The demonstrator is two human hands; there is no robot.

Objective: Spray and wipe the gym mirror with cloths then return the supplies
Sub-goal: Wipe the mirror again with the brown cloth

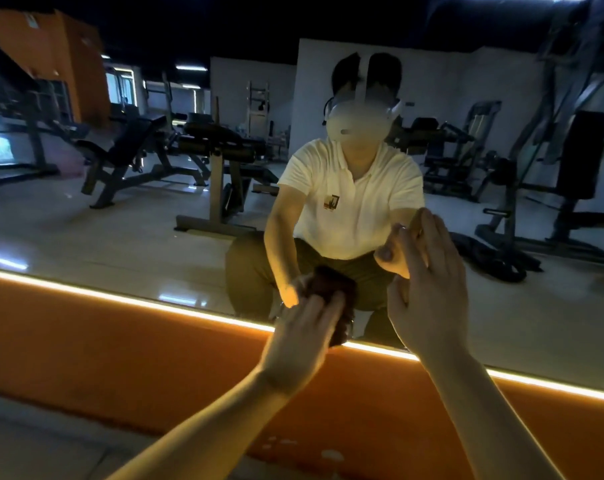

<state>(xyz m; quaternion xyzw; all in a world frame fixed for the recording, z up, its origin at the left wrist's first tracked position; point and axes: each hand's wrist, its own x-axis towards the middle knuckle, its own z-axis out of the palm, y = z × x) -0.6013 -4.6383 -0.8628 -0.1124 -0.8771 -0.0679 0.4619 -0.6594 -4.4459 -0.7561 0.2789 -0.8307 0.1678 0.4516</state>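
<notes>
Left hand (300, 337) gripping cloth (342, 323) on mirror (120, 220), right hand (432, 289) flat (fingers straight), orange wall (120, 341)

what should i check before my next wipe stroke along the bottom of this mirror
1. Cloth in hand: ok. The left hand grips the dark cloth.
2. Cloth on the glass: ok. It sits against the mirror, just above the light strip.
3. Wipe path free: not ok. The right hand lies flat on the glass beside the cloth, fingers straight, and may leave prints.
4. Glass wet with spray: cannot tell. The light is too dim to show droplets or streaks.
5. Spray bottle to hand: cannot tell. None is in view.
</notes>
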